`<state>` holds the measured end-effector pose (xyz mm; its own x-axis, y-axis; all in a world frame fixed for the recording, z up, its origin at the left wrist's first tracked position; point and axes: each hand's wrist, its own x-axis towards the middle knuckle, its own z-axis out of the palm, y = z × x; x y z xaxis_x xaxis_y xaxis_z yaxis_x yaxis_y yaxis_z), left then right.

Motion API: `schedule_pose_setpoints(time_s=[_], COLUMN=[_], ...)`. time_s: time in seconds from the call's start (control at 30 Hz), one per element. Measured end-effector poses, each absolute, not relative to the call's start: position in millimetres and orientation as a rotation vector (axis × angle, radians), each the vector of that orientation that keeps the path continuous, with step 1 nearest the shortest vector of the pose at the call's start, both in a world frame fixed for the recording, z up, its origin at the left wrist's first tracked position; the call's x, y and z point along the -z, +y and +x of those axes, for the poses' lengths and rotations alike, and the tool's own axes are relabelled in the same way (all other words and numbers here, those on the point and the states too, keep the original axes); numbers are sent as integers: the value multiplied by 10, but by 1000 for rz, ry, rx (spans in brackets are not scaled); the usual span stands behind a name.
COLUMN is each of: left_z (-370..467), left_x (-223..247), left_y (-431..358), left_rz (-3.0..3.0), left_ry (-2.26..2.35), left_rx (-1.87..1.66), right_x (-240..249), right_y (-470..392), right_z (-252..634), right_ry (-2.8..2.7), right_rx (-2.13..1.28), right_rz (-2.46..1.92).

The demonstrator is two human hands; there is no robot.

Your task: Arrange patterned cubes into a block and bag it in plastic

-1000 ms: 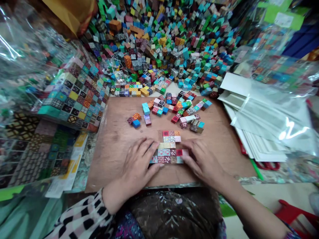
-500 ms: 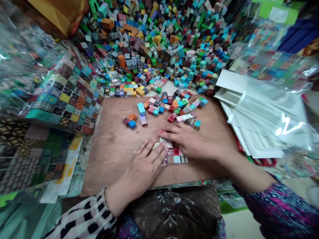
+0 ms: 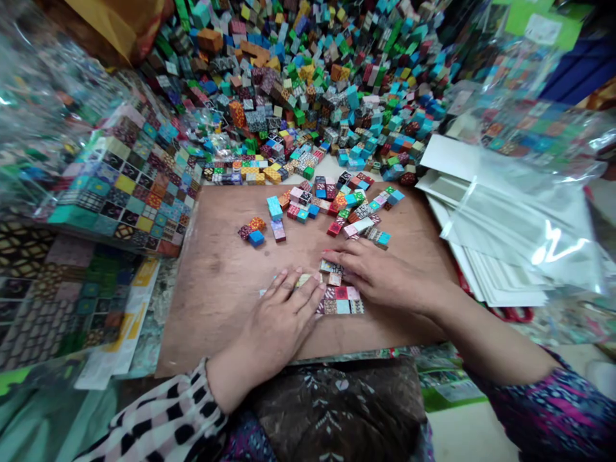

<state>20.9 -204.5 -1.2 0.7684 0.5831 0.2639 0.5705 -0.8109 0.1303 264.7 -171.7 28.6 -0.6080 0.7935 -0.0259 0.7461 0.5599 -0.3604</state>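
My left hand point(image 3: 279, 314) lies palm down on the brown board point(image 3: 221, 256), its fingers spread over the left part of a flat group of patterned square blocks point(image 3: 342, 299). My right hand point(image 3: 380, 273) reaches in from the right, thumb and fingertips at small light blocks point(image 3: 333, 277) just above that group. Its fingers are bent round something red-edged that is mostly hidden. Loose coloured blocks point(image 3: 344, 204) lie beyond both hands, and a small cluster with a blue block point(image 3: 256, 238) sits to their left.
A large heap of small blocks point(image 3: 308, 83) fills the far side. On the left stands a plastic-wrapped block of patterned cubes point(image 3: 129, 186). White boards point(image 3: 481, 237) under clear plastic are stacked at the right.
My right hand has shifted slightly right, and more of the small light blocks now shows between the hands. My left hand stays nearly where it was.
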Motion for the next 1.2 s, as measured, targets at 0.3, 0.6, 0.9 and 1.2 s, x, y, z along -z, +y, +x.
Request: schedule_pose_setpoints(time_s=[0.3, 0.6, 0.9, 1.2], left_z=[180, 260, 231, 259], left_x=[105, -3, 3, 15], left_y=[-2073, -2076, -2090, -2076], left_rz=[2986, 3016, 2990, 3002], left_ry=[957, 996, 994, 994], left_rx=[-372, -298, -271, -342], right_x=[-243, -289, -309, -185], right_y=[-1705, -1691, -1772, -1947], right_z=[2503, 2568, 2637, 2676], right_ry=[-2587, -2565, -2428, -2193], right_rx=[-556, -585, -600, -579], right_rz=[-1287, -1307, -1482, -1530])
